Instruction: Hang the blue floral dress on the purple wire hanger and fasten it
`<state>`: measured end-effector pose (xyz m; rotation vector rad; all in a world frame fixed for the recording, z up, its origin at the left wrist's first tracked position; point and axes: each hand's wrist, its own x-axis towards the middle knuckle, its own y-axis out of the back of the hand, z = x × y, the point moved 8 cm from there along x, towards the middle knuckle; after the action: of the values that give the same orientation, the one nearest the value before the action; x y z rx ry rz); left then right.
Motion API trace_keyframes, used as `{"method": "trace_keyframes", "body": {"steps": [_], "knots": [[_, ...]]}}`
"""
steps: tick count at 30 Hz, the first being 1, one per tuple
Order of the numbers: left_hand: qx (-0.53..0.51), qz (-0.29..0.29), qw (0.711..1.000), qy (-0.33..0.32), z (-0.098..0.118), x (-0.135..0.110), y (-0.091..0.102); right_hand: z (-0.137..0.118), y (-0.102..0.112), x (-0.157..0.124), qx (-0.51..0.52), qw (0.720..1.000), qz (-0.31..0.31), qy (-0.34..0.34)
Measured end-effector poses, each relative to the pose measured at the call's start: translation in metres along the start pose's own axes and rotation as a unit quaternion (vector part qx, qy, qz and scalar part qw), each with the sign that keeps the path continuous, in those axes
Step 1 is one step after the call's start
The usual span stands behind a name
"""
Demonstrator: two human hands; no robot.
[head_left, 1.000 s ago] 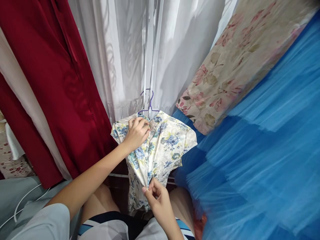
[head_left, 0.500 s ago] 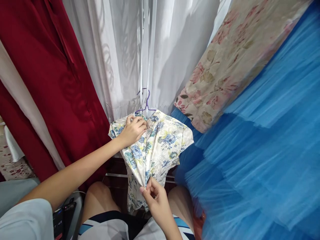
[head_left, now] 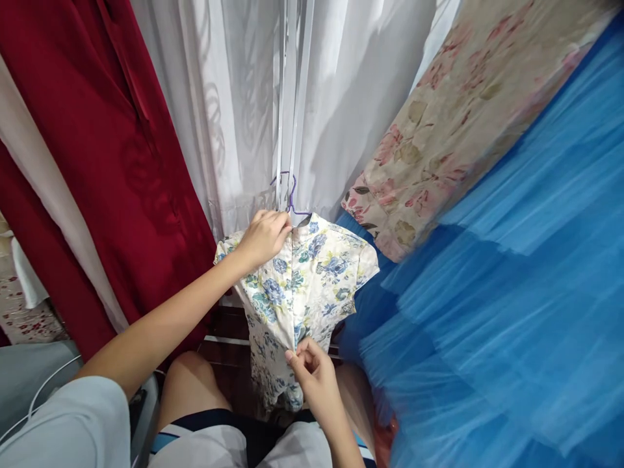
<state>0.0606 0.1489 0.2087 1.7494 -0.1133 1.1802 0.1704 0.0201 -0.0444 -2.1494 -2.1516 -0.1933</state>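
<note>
A white dress with blue and yellow flowers [head_left: 326,273] hangs in front of me on a thin purple hanger [head_left: 293,195]. My left hand [head_left: 266,237] pinches the front edge up at the neckline, its fingers curled over the cloth. Lower down, my right hand [head_left: 312,367] grips the same front edge between thumb and fingers and pulls it toward me. The edge between both hands is drawn into a straight line. The part of the hanger behind my left hand is hidden.
A white metal stand [head_left: 292,117] rises before white curtains [head_left: 361,84]. Dark red cloth [head_left: 121,162] hangs on the left. To the right are a pink-flowered fabric [head_left: 414,175] and a layered blue tulle skirt [head_left: 502,312]. A white cable [head_left: 43,387] lies at lower left.
My left hand has moved up to the top of the neckline, covering part of the hanger. The front edges now lie closer together. My right hand keeps its pinch, shifted slightly up and right.
</note>
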Motion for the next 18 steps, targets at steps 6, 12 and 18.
{"method": "trace_keyframes", "body": {"steps": [6,12,18], "knots": [[-0.082,-0.007,0.996,0.022,0.005,-0.021,0.013,-0.038,0.028,0.034,0.007,0.999,0.029,0.037],[-0.079,-0.031,0.996,-0.042,0.017,-0.030,0.023,-0.122,0.007,0.105,0.020,0.992,-0.019,0.123],[-0.063,-0.026,0.996,-0.051,0.021,-0.033,0.026,-0.164,-0.012,0.145,0.037,0.979,-0.004,0.199]]}}
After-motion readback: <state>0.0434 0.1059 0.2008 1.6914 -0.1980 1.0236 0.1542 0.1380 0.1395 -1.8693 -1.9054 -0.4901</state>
